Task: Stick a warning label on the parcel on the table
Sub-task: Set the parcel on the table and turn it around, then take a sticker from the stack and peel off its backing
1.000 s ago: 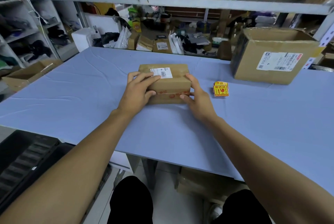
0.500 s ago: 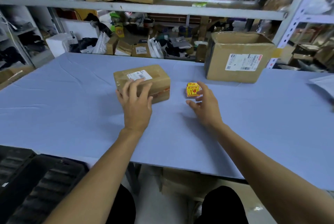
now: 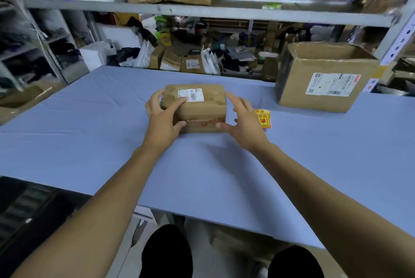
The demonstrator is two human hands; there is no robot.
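Left hand (image 3: 162, 118) holding parcel (image 3: 199, 107), right hand (image 3: 243, 122) alongside (fingers spread)

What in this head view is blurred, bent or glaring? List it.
Head view: wide-angle bending bows the grey metal shelf rail; its upper right corner smears with motion blur; the white shipping label on the brown cardboard parcel is unreadable; soft, even light, faint shadows under both hands, no harsh glare.

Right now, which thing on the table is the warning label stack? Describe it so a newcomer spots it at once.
Start at the blue table, then find the small taped parcel near its middle, with the big open carton to the right. The warning label stack lies flat between them, partly hidden behind the right hand. It is the only bright yellow thing with red print there.
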